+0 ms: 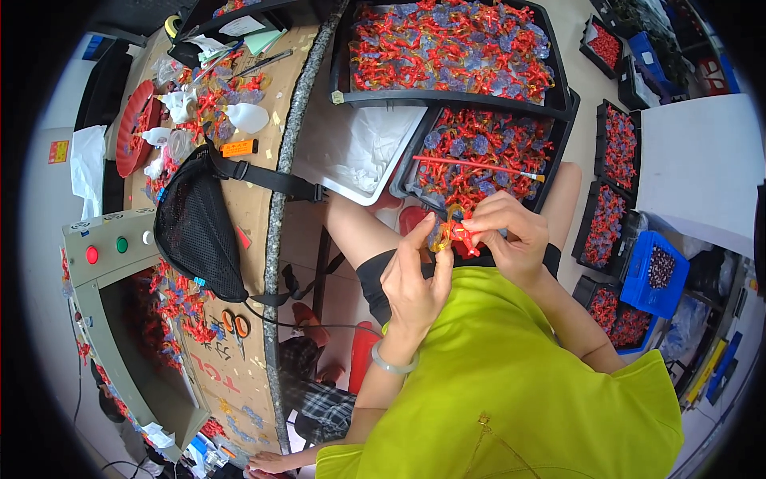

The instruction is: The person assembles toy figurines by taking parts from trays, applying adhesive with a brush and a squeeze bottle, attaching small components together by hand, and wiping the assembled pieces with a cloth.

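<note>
- Figurine [458, 231], red and amber, held up close before us.
- Our left hand [414, 281]: grip pinching its amber part.
- Our right hand [515, 238]: grip pinching its red part.
- Just beyond, a brush [479, 167] lies across red and violet pieces [479, 137] in a black tray [561, 137].
- To our left, the worktop [257, 209] carries a pouch [198, 223] and scissors [242, 327].
</note>
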Available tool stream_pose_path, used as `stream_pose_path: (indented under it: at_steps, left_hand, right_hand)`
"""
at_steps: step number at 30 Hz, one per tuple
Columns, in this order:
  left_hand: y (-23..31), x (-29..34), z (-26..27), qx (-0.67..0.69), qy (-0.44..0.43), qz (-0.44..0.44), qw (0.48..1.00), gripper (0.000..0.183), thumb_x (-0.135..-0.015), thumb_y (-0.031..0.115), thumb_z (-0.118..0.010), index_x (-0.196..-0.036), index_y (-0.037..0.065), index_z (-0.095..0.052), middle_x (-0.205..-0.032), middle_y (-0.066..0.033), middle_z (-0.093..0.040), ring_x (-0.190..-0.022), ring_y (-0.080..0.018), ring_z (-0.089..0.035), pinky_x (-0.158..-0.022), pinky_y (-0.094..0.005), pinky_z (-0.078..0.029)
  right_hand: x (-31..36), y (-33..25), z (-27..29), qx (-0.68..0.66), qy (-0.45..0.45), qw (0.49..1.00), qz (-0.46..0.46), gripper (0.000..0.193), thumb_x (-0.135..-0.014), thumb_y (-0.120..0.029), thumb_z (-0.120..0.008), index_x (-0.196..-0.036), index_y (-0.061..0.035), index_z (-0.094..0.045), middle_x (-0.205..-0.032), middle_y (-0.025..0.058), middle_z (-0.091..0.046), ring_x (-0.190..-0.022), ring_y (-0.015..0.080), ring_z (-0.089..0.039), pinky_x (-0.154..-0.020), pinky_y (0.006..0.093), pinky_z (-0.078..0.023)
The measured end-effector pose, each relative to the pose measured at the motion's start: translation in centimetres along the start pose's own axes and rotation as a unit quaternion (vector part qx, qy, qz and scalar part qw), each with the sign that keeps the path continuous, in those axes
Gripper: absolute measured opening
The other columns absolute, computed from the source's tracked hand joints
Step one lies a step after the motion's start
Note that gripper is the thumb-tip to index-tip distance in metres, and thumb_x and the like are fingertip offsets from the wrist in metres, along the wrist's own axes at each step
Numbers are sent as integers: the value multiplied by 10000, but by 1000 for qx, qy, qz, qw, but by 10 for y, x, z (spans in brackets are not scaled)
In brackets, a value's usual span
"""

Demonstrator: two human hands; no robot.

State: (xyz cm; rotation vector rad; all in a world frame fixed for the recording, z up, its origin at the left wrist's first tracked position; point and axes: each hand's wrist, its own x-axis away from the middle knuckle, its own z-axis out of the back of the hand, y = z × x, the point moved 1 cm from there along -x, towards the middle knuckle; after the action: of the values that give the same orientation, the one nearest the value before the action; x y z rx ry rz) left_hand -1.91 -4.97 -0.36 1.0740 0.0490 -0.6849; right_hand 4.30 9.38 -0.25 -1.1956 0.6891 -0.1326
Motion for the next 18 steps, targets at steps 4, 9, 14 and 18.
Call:
stream_pose_path:
  at_steps: [4,9,14,18]
  left_hand:
    - [4,-5,6,-22,-31,-27,999,341,-745,-60,-653,-1071,-97,-558,-985,-189,-663,-696,-245,-646,-594,-291,-513]
    - [9,-9,10,-36,-54,-42,997,334,-715,-91,-642,-1038,-107,-559,-1000,-205,-658,-784,-293,-667,-665,-317,-534]
    - [12,-11,11,-42,-60,-53,996,342,-700,-110,-632,-1034,-107,-559,-1001,-212,-656,-809,-308,-667,-694,-326,-536]
    - [13,-11,11,-35,-69,-34,996,332,-720,-100,-630,-1045,-98,-561,-976,-202,-658,-787,-301,-666,-675,-331,-531]
  right_hand:
    - [0,-1,-2,4,7,1000,28,133,-721,119,-653,-818,28,-660,-722,101,-640,-641,213,-599,-613,291,-491]
    - [5,-2,-5,1,38,999,23,172,-715,172,-608,-797,28,-650,-715,105,-635,-625,214,-595,-596,292,-489]
    - [5,-2,-7,6,51,998,46,192,-701,190,-598,-795,30,-648,-709,106,-632,-619,215,-592,-591,294,-489]
    - [6,-5,-5,11,47,998,28,189,-693,177,-614,-797,25,-655,-705,99,-633,-621,211,-591,-589,290,-483]
